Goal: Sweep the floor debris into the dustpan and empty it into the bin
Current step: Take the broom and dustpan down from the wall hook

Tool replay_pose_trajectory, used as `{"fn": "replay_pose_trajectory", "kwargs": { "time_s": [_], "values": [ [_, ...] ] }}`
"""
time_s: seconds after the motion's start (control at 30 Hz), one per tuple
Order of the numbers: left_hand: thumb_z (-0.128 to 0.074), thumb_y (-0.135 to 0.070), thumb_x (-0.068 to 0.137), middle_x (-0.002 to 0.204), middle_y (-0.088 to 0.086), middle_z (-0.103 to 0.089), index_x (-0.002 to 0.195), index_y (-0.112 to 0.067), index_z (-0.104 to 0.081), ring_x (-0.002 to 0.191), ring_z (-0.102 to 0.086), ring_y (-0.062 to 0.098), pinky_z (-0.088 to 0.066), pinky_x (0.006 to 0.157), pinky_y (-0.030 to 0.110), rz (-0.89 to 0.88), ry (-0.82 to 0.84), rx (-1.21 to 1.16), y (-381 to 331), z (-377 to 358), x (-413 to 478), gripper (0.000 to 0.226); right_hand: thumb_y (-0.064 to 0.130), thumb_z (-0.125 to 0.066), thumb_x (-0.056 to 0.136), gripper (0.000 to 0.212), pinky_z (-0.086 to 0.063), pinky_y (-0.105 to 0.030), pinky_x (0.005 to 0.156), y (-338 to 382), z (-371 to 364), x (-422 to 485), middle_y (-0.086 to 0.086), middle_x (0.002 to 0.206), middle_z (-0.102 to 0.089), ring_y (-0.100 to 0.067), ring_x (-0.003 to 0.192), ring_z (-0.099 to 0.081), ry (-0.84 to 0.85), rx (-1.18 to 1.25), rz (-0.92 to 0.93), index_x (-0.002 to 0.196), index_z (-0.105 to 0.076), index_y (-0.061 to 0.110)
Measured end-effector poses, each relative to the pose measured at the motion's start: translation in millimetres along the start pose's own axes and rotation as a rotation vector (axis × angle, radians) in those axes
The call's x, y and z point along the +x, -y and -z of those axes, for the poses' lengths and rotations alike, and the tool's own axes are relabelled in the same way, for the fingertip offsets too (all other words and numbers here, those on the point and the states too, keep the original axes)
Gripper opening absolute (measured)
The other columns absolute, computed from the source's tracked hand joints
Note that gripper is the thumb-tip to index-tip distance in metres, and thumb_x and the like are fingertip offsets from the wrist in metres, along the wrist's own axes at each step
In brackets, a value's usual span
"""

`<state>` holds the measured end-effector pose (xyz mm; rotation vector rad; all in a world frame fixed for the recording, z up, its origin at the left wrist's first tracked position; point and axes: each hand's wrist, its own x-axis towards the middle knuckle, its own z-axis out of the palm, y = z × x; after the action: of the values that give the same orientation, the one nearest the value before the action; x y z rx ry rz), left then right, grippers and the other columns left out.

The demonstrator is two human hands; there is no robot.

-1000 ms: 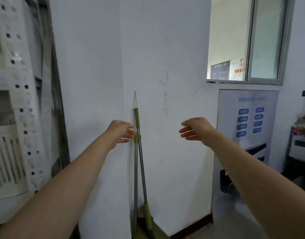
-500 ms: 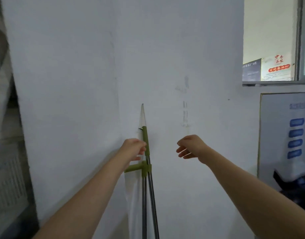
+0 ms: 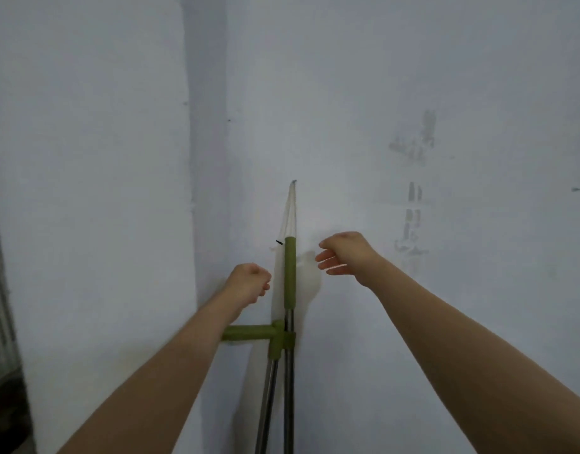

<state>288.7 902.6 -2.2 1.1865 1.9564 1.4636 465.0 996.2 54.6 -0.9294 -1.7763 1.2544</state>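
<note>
left hand (image 3: 249,283) curled empty just left of the green foam-gripped steel broom handle (image 3: 290,273); right hand (image 3: 342,257) hung slack-fingered just right (neither touched it). handle and a second steel pole (image 3: 267,404), joined by a green plastic bracket (image 3: 277,335), stood against the white wall (image 3: 445,93), presumably for storage.

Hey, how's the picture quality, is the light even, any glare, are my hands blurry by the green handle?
Head view: soft, even light on the white wall, no glare, a faint vertical shadow band left of the green handle; head view: slightly soft overall, left hand and right hand a bit smeared; head view: the wide angle stretches both forearms toward the bottom corners.
</note>
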Motion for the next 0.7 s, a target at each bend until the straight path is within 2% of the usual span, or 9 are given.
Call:
{"fn": "replay_pose_trajectory", "kwargs": {
  "time_s": [0.07,0.17,0.23,0.27,0.33,0.4,0.47,0.57,0.7],
  "values": [
    [-0.053,-0.020,0.097,0.094,0.007,-0.065,0.092,-0.015,-0.063,0.082,-0.060,0.018,-0.050,0.072,0.028,-0.033,0.048,0.151,13,-5,-1,0.012,0.012,-0.057,0.090,0.009,-0.053,-0.027,0.057,-2,-8,12,-0.012,0.083,-0.063,-0.019,0.064,-0.060,0.016,-0.012,0.024,0.092,-0.061,0.004],
    [-0.056,-0.032,0.094,0.102,0.003,-0.065,0.084,-0.035,-0.059,0.096,-0.063,0.022,-0.053,0.093,0.037,-0.021,0.101,0.344,33,-13,3,0.011,0.011,-0.059,0.089,0.006,-0.051,-0.024,0.058,-6,-18,26,-0.010,0.082,-0.060,-0.016,0.066,-0.055,0.043,-0.015,0.060,0.089,-0.063,0.006],
    [-0.057,-0.035,0.093,0.105,0.001,-0.064,0.086,-0.036,-0.059,0.100,-0.062,0.021,-0.051,0.097,0.038,0.001,0.131,0.405,37,-18,5,0.007,0.009,-0.060,0.088,0.008,-0.047,-0.023,0.057,-8,-21,35,-0.010,0.080,-0.058,-0.015,0.063,-0.053,0.037,-0.004,0.059,0.080,-0.061,0.010],
    [-0.058,-0.035,0.093,0.108,0.000,-0.062,0.092,-0.033,-0.061,0.102,-0.061,0.020,-0.050,0.097,0.035,0.005,0.161,0.449,37,-20,5,0.004,0.010,-0.062,0.088,0.012,-0.046,-0.023,0.056,-10,-22,38,-0.010,0.080,-0.058,-0.015,0.062,-0.053,0.037,0.000,0.049,0.076,-0.059,0.011],
    [-0.060,-0.035,0.093,0.117,0.002,-0.056,0.114,-0.021,-0.061,0.103,-0.054,0.016,-0.045,0.090,0.026,-0.005,0.247,0.598,40,-24,7,0.025,0.014,-0.065,0.087,0.010,-0.049,-0.024,0.059,-14,-24,42,-0.011,0.082,-0.060,-0.016,0.063,-0.056,0.062,0.002,0.009,0.080,-0.058,0.010],
    [-0.063,-0.038,0.092,0.129,0.007,-0.053,0.129,-0.012,-0.053,0.102,-0.047,0.014,-0.039,0.084,0.023,-0.008,0.333,0.720,43,-28,6,0.046,0.020,-0.069,0.085,0.018,-0.052,-0.027,0.065,-22,-27,42,-0.012,0.089,-0.063,-0.017,0.069,-0.060,0.097,0.017,-0.038,0.094,-0.061,0.007],
    [-0.064,-0.041,0.091,0.134,0.008,-0.052,0.133,-0.010,-0.049,0.105,-0.048,0.016,-0.039,0.082,0.024,0.022,0.374,0.788,48,-31,6,0.055,0.024,-0.073,0.082,0.035,-0.054,-0.029,0.069,-29,-30,42,-0.014,0.099,-0.066,-0.019,0.076,-0.062,0.134,0.033,-0.064,0.109,-0.060,0.004],
    [-0.064,-0.052,0.086,0.131,0.008,-0.056,0.128,-0.012,-0.051,0.113,-0.056,0.023,-0.046,0.087,0.030,0.023,0.367,0.980,56,-34,6,0.059,0.025,-0.074,0.081,0.043,-0.054,-0.030,0.074,-36,-36,40,-0.016,0.107,-0.066,-0.022,0.085,-0.063,0.191,0.004,-0.081,0.114,-0.060,0.002],
    [-0.062,-0.060,0.084,0.113,0.008,-0.061,0.102,-0.017,-0.052,0.103,-0.061,0.025,-0.049,0.088,0.035,-0.047,0.321,1.126,64,-37,9,0.048,0.026,-0.069,0.085,0.033,-0.050,-0.032,0.084,-39,-48,41,-0.010,0.106,-0.064,-0.021,0.091,-0.061,0.175,0.003,-0.048,0.111,-0.057,0.010]
  ]
}}
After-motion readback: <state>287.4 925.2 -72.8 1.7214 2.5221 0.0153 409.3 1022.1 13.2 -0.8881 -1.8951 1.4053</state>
